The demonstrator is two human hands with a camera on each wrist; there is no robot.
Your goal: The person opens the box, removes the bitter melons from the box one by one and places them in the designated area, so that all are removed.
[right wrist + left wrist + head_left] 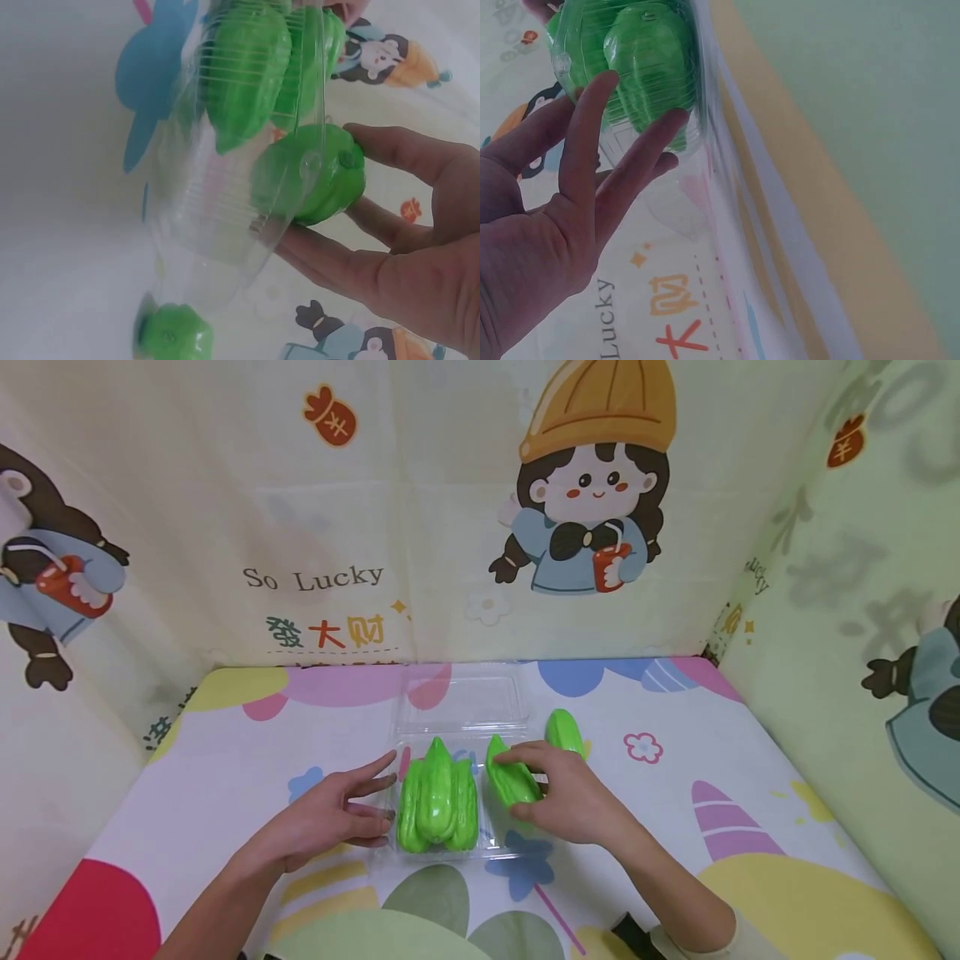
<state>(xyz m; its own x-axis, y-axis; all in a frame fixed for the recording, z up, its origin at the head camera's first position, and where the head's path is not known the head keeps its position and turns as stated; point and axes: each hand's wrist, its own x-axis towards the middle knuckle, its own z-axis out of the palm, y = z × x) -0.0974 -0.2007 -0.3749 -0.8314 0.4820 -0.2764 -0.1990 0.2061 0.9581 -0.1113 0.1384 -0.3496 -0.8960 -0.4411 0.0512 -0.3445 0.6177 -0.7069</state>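
Note:
A clear plastic clamshell box (491,842) lies on the table with several shiny green, ribbed toy gourds (438,802) grouped in its left part, one on top of the others. My left hand (341,814) is at the box's left side; in the left wrist view its fingers (590,139) are extended along the clear wall. With thumb and fingers my right hand (573,797) grips another green gourd (512,779) at the box's right part, its pointed end away from me. The right wrist view shows the held gourd (322,176) partly behind the clear wall.
The box's transparent lid (461,702) is folded back, away from me. One more green gourd (564,732) lies on the patterned tablecloth (600,877) right of the box, partly covered by the right hand. A printed cloth (435,510) hangs behind and at both sides.

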